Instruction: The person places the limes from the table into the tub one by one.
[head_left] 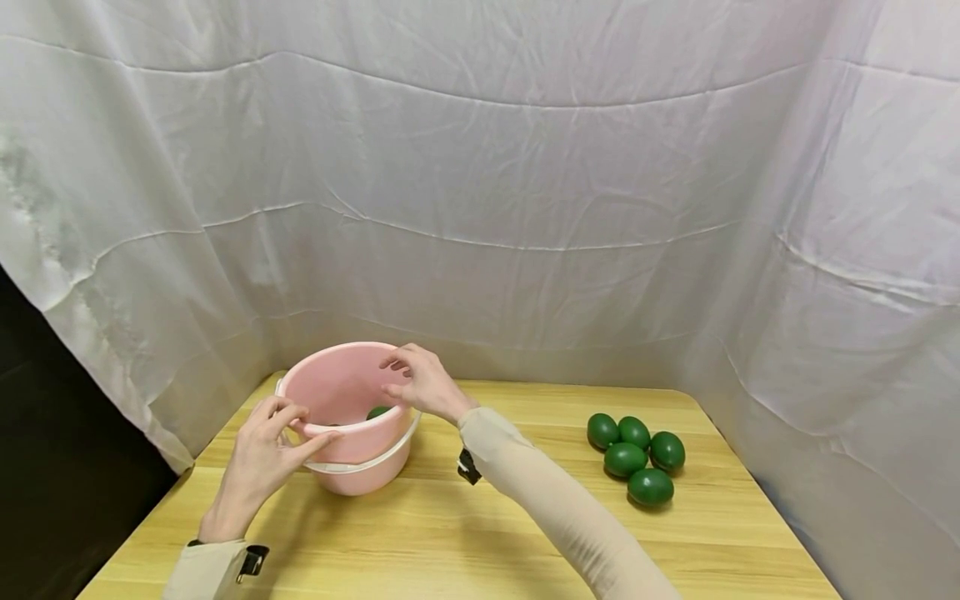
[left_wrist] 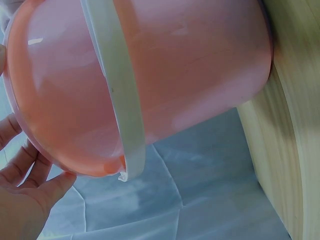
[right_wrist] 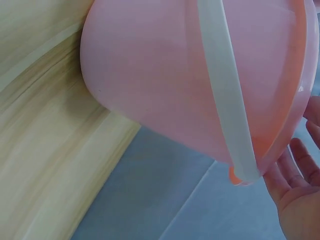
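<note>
A pink bucket [head_left: 367, 479] stands at the left of the table, its white handle [left_wrist: 125, 115] lowered around its side. One dark green, avocado-like fruit [head_left: 378, 412] shows inside; the near wall hides the rest. At the near left rim, my left hand [head_left: 258, 450] holds the edge, fingers bent over it and thumb along the front. My right hand [head_left: 427, 385] lies over the right rim with loosely bent, spread fingers reaching above the opening. In the right wrist view, fingertips of this hand [right_wrist: 300, 200] touch the rim beside the handle joint.
Several smooth green fruits [head_left: 625, 459] lie grouped at the right of the wooden table [head_left: 480, 517]. Pale cloth [head_left: 510, 167] hangs close behind the table and along the right side. A black area [head_left: 52, 450] is at the left.
</note>
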